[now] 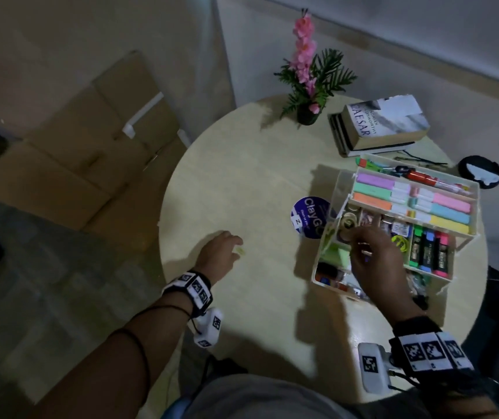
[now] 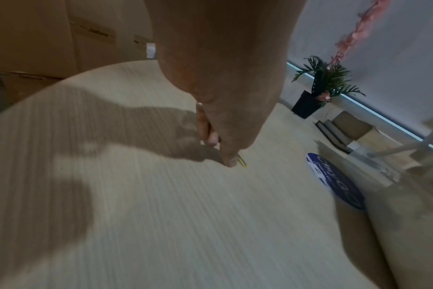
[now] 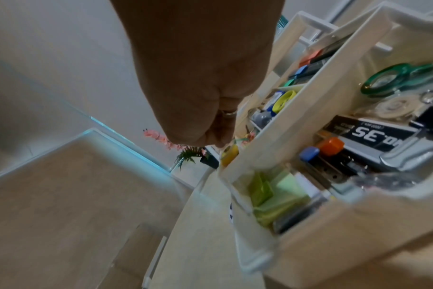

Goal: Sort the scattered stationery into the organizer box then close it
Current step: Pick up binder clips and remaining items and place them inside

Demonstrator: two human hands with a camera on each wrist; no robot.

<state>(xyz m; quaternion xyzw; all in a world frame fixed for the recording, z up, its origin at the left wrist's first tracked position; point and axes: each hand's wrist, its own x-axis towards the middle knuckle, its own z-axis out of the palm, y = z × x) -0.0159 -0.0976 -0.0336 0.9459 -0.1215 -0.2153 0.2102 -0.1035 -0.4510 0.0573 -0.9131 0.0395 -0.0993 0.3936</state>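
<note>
"CAESAR" on book (image 1: 384, 122) spine, bench 1 o'clock; "ClayG" on blue disc (image 1: 310, 217); "Jabra" on cardboard box (image 2: 91, 35); "No.35" on staple box (image 3: 373, 133).

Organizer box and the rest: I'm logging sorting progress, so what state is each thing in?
Organizer box: open, tiers fanned out, filled.
Yellow paper clip: on the table, outside the box.
Left hand: fingertips on the clip.
Right hand: over the box, fingers curled.
Blue disc: flat beside the box.

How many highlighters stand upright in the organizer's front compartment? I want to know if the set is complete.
3: green highlighter on the left, blue highlighter in the middle, pink highlighter on the right, side by side in the organizer box. The right hand may hide others.
</note>
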